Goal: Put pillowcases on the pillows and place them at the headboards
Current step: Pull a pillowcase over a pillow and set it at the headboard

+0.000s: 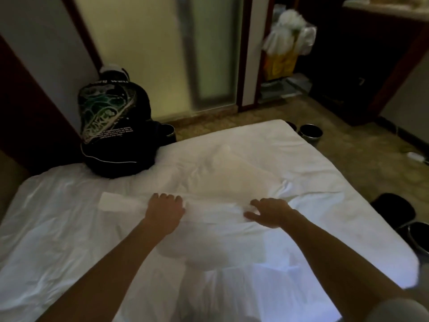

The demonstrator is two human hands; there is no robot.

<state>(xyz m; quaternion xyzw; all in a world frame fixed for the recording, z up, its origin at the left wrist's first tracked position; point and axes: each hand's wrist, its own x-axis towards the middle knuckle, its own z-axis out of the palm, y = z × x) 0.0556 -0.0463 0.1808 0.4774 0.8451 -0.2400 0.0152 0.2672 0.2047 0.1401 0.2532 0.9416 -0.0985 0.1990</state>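
A cream pillow (234, 168) lies in the middle of the white bed (69, 228), partly inside a white pillowcase (209, 208) whose near edge stretches from a flat corner on the left to folds on the right. My left hand (164, 210) rests on the pillowcase's near edge with its fingers curled into the cloth. About a hand's width to the right, my right hand (270, 211) lies on the same edge, fingers spread and bent over the fabric. Whether either hand pinches the cloth firmly is unclear.
A black backpack (113, 133) with a green print stands on the bed's far left corner. Dark round bins (310, 133) sit on the floor past the bed, and more dark objects (394, 208) lie along its right side. A yellow housekeeping cart (285, 56) stands in the doorway.
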